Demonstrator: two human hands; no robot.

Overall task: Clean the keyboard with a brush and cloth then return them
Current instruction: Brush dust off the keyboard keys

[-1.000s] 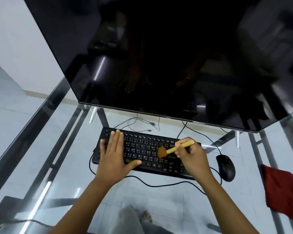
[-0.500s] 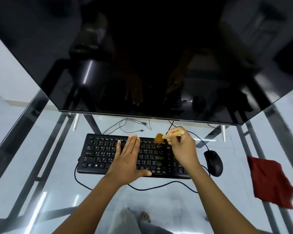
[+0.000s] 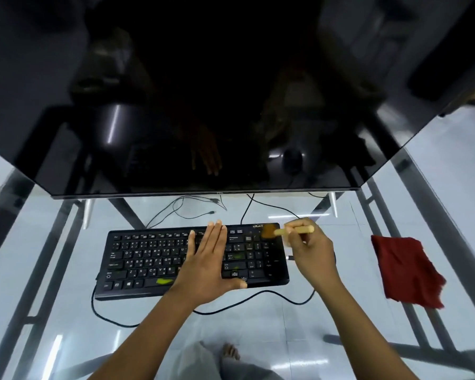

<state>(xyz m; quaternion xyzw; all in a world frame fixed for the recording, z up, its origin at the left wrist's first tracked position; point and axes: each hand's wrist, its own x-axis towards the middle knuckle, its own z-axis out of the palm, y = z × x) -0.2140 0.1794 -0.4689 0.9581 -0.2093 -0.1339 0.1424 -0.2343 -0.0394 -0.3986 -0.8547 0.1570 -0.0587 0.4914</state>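
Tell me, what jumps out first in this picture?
A huge glossy black monitor fills the top, mirroring the desk. Below it, a flat left hand presses on the black keyboard while the right hand sweeps a small wooden-handled brush over its far right corner. A crumpled red cloth lies at right.

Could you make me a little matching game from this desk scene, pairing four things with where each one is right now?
Things:
1. brush
2. red cloth
3. left hand
4. keyboard

Places:
A. lying alone at the desk's right side
B. flat on the glass desk under the monitor
C. pressed palm-down on the keys
D. held in the right hand over the keyboard's far right corner

Pairs: 1-D, 2-A, 3-C, 4-B
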